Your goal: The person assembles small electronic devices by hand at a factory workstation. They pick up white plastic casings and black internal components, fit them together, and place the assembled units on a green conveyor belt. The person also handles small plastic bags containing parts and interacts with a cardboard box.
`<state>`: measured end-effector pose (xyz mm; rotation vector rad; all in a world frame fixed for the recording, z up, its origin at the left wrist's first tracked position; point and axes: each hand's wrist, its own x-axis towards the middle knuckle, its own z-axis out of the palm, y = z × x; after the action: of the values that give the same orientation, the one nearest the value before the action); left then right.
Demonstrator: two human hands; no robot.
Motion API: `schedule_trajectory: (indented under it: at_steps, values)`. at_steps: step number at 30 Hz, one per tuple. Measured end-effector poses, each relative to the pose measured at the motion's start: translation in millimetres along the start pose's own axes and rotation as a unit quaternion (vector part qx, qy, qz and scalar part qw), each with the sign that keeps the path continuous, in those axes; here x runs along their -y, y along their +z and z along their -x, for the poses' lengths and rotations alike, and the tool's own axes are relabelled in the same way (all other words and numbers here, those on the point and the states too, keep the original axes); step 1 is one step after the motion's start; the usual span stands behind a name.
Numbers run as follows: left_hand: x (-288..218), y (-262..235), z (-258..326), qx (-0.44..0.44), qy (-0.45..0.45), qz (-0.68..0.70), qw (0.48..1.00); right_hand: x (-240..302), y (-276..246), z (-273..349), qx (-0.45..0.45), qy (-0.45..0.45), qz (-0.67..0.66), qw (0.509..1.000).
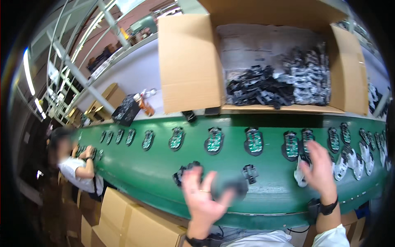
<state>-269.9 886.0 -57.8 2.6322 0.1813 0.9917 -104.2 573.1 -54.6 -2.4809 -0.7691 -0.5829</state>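
My left hand (201,201) is over the near part of the green work surface, palm up with its fingers spread. Beside its thumb is a blurred dark rounded part (236,189); whether they touch I cannot tell. Partly behind its fingers lie small black plastic parts (180,175). Another black plastic piece (249,174) rests between my hands. At the right, my right hand (320,173) is raised with fingers apart, holding nothing visible. Next to it is a white curved shell (300,175). Beyond both hands runs a row of dark oval housings with green circuit boards (254,141).
A large open carton (284,108) of black and grey plastic parts stands behind the green surface (135,173). More white shells (340,166) lie at the right. An orange bottle (145,106) stands back left. A co-worker (80,166) sits far left; a closed carton (123,214) is nearer.
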Motion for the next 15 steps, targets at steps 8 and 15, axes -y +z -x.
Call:
schedule_trajectory:
  at_steps: [8, 15]
  values:
    - [58, 25, 7, 0.199, -0.171, -0.143, 0.954, 102, 103, 10, 0.283, -0.202, -0.097, 0.932]
    - [45, -38, 27, 0.297, -0.141, -0.082, 0.941, 137, 144, 1, 0.286, -0.274, -0.206, 0.895]
